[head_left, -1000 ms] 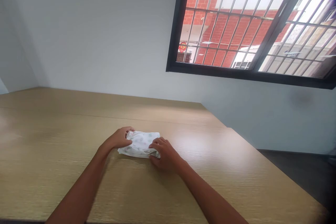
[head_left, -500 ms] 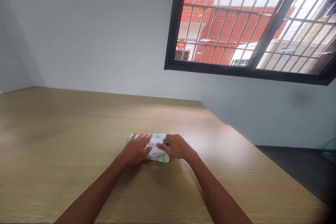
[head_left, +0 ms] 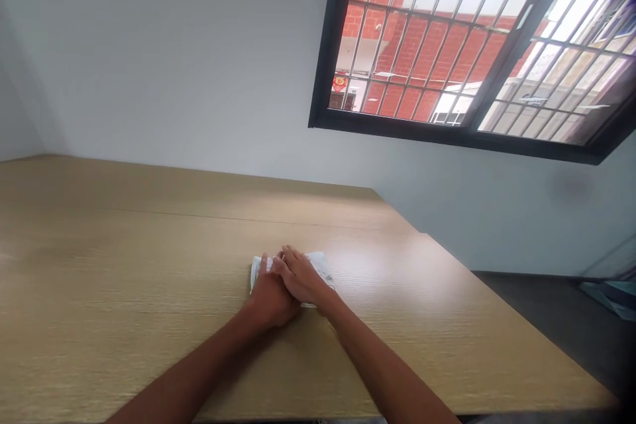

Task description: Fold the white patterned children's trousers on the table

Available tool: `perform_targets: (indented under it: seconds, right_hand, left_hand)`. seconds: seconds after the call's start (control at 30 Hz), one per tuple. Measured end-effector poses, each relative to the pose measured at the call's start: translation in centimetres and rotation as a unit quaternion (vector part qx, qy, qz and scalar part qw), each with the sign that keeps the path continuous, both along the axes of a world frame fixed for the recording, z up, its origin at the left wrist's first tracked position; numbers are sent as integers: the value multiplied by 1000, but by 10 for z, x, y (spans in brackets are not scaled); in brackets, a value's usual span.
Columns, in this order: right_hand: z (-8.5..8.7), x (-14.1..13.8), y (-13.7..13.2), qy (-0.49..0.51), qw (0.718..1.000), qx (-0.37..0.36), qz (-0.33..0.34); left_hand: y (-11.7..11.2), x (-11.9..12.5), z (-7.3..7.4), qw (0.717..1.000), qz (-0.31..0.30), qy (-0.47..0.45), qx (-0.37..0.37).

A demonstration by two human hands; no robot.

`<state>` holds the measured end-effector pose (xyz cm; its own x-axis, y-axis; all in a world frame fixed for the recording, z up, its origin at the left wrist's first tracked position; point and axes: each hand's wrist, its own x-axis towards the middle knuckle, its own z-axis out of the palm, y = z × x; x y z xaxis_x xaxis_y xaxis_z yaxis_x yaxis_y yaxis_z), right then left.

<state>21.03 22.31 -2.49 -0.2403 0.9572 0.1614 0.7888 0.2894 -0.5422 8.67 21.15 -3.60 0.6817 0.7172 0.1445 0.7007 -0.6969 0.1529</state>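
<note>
A small folded white cloth with dark printed marks lies flat on the table in front of me. My left hand rests on its left and near part, one finger stretched out over the cloth; its other fingers are partly hidden. Over the middle of the cloth lies my right hand, palm down with fingers straight, its fingertips overlapping my left hand. Only the cloth's left edge and its far right corner show between and around the hands.
The wide wooden table has a thin seam running across its far part. Its right edge slants toward the dark floor. Behind stands a pale wall with a barred window. A bluish-green object lies on the floor at right.
My right hand has moved left, from the cloth's right edge onto its middle and against my left hand. A different printed side of the cloth now faces up, and it sits slightly further right.
</note>
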Motion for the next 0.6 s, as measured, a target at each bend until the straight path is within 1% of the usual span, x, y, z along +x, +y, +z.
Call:
perform_targets:
  seconds: [0.03,0.1,0.2,0.27,0.37,0.47,0.53,0.6]
  right_hand:
    - [-2,1,1,-20,1000,-19,6]
    - [-4,7,1,-59,997,-46,-4]
    - [-3,19,-2,-116,991,-63,-22]
    - [-2,27,-4,-151,986,-70,-24]
    - [0,39,-4,-185,977,-88,-52]
    - [0,51,0,-195,971,-102,-93]
    - [1,57,2,-193,971,-95,-109]
    - [4,57,3,-179,976,-72,-105]
  left_hand:
    - [2,-1,1,1000,1,-1,-8]
    - [7,-5,3,999,1,-15,-37]
    - [16,-16,6,996,3,-35,-81]
    - [21,-25,7,994,16,-39,-96]
    - [28,-35,4,992,53,-33,-108]
    - [33,-39,-1,990,84,-11,-110]
    - [34,-37,-4,991,93,4,-97]
    - [34,-33,-6,991,109,6,-75]
